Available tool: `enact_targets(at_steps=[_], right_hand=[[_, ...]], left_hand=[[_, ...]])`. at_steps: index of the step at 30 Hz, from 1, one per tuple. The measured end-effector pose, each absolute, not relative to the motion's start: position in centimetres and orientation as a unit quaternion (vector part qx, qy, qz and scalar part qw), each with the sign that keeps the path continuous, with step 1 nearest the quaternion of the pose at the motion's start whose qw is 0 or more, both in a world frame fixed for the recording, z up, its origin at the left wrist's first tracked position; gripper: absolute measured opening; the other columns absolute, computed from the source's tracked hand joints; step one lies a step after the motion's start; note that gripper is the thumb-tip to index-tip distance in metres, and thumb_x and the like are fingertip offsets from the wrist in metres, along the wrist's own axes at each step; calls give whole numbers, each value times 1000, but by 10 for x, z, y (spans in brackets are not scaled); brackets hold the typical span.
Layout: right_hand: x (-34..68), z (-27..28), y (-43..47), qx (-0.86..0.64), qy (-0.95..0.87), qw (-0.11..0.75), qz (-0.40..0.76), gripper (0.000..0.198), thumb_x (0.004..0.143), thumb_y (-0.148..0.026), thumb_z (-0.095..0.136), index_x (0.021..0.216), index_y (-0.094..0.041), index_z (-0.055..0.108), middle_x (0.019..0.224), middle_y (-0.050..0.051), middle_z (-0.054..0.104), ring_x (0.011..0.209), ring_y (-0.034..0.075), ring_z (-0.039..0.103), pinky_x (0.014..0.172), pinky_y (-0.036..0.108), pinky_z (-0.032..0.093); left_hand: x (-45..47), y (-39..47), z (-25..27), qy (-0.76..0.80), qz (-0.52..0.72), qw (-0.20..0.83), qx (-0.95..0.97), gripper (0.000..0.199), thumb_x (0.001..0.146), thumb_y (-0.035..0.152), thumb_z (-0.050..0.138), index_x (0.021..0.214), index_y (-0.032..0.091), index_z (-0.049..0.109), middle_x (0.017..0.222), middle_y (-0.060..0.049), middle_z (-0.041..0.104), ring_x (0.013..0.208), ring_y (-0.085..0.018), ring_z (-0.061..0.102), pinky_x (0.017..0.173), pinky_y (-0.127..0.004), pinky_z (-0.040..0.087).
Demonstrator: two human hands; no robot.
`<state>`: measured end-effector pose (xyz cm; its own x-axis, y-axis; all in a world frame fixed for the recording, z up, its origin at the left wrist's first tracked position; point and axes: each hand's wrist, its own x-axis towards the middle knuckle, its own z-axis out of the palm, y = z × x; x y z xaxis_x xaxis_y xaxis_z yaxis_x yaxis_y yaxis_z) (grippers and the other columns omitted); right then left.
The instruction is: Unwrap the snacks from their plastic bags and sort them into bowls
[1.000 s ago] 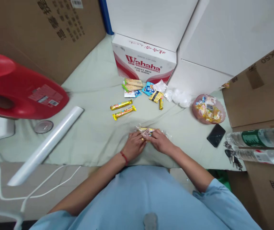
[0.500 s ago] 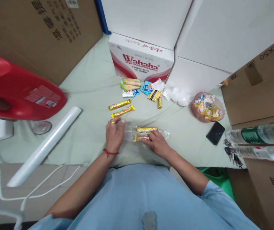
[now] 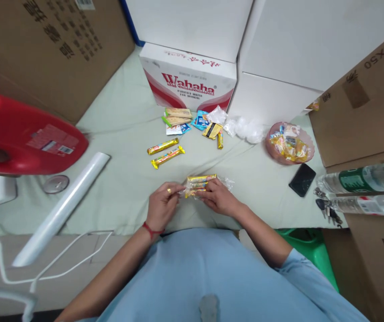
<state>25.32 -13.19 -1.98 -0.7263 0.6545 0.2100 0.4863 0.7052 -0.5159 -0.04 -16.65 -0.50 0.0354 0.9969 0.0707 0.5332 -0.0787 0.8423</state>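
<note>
A clear plastic bag lies on the cloth in front of me, with yellow-wrapped snack sticks inside it. My left hand pinches the bag's left end between thumb and fingers. From the right, my right hand rests over the bag, fingers curled on the snack sticks and partly covering them. Beyond my left hand lie two loose yellow snack sticks. Farther back are green-ended cracker packs, blue packets, a gold packet and a short yellow stick.
A Wahaha carton stands at the back. On the right are a pink bowl of wrapped snacks, a phone, keys and water bottles. On the left are a red jug and a white tube.
My left hand has moved right and closed on the bag's left end; before, it was raised beside it with the thumb apart. My right hand stays on the snack sticks.
</note>
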Motion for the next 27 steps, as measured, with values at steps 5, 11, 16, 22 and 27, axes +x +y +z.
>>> enact_targets(at_steps=[5, 11, 16, 22, 27], right_hand=[[247, -23, -138, -330, -899, 198, 209, 25, 105, -24, 54, 115, -20, 76, 97, 11, 61, 103, 27, 52, 97, 46, 51], [267, -14, -142, -327, -844, 278, 321, 27, 104, -26, 54, 125, -23, 71, 120, 12, 70, 124, 26, 59, 109, 49, 50], [287, -19, -147, -609, -681, 360, 190, 34, 105, -38, 53, 133, -25, 68, 126, 15, 65, 125, 31, 56, 110, 56, 48], [296, -27, -148, -653, -673, 305, 166, 16, 94, -35, 65, 100, -21, 70, 122, 16, 62, 125, 34, 53, 107, 54, 48], [282, 6, -137, -651, -659, 282, 250, 17, 98, -35, 58, 85, -23, 60, 79, 2, 63, 73, 20, 60, 71, 32, 49]], left_hand=[[49, -158, 4, 557, 244, 208, 766, 35, 92, 18, 49, 114, 18, 77, 108, -11, 74, 98, -22, 70, 89, -34, 58], [73, -166, -1, 548, 59, 169, 817, 68, 90, 23, 53, 156, 8, 47, 160, -28, 49, 116, -37, 70, 98, -52, 57], [78, -178, -9, 578, -12, 186, 795, 73, 93, 11, 33, 166, 9, 31, 170, -33, 29, 81, -29, 76, 69, -47, 63], [81, -176, -8, 579, -19, 179, 795, 74, 94, 6, 31, 168, 13, 29, 168, -32, 33, 70, -22, 75, 68, -39, 64], [79, -175, -12, 573, -3, 196, 796, 73, 95, 4, 31, 167, 13, 30, 167, -34, 32, 72, -21, 75, 69, -38, 64]])
